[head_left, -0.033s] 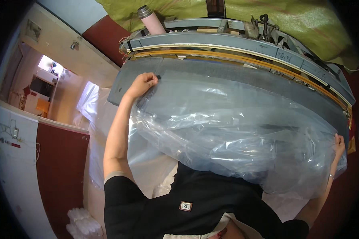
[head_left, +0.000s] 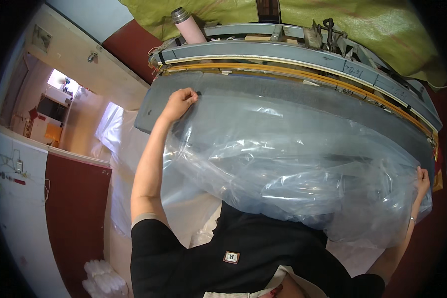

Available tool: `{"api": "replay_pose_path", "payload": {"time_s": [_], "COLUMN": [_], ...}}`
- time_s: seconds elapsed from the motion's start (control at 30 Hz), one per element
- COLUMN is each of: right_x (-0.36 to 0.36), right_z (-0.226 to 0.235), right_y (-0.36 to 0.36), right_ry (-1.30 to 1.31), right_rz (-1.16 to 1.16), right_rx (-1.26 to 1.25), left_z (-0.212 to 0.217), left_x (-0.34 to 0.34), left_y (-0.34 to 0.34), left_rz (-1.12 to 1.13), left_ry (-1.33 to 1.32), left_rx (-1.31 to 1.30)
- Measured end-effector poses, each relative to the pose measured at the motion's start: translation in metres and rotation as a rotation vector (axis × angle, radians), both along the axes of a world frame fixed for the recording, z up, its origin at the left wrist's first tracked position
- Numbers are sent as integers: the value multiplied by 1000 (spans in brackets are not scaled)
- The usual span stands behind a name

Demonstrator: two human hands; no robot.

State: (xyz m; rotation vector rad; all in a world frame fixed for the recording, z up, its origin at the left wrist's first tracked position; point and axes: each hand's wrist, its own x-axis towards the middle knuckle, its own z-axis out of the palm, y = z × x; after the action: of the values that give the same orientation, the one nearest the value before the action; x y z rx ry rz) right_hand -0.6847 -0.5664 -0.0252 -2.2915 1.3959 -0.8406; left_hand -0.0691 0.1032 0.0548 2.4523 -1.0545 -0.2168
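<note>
A large clear plastic sheet (head_left: 283, 144), wrinkled and shiny, lies over a grey padded work surface (head_left: 169, 87) and hangs down in folds towards my body. At its far left corner my left hand (head_left: 181, 104) is closed, thumb and fingers pinched together on the sheet's edge. A small dark spot shows by those fingertips; I cannot make out what it is. Far to the right, my right hand (head_left: 422, 182) pinches the sheet's right edge. Between the two hands the sheet's far edge runs across the grey surface.
Behind the surface stands a long grey metal frame (head_left: 263, 49) with yellow strips (head_left: 253, 66) along it. A pink bottle (head_left: 188, 27) and a metal clamp (head_left: 329, 32) are at the frame. Green sheeting (head_left: 342, 20) hangs beyond. Bundled white plastic (head_left: 104, 278) lies at lower left.
My left hand has shifted very slightly, its fingertips still at the sheet's corner. The right hand and the sheet look the same.
</note>
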Motion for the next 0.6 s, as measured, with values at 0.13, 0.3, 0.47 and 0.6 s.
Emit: {"api": "replay_pose_path", "payload": {"time_s": [0.13, 0.3, 0.47, 0.6], "right_x": [-2, -6, -41, 56], "right_z": [0, 6, 3, 35], "right_y": [-1, 9, -36, 21], "right_ry": [-46, -264, -481, -789], "right_rz": [25, 21, 0, 73], "right_rx": [24, 48, 267, 519], "left_z": [-20, -22, -30, -9], "left_x": [-6, -12, 4, -6], "left_y": [-33, -44, -62, -60], "left_rz": [189, 250, 197, 596], "left_ry": [-410, -446, -346, 299], "left_rx": [-56, -67, -161, -1046]}}
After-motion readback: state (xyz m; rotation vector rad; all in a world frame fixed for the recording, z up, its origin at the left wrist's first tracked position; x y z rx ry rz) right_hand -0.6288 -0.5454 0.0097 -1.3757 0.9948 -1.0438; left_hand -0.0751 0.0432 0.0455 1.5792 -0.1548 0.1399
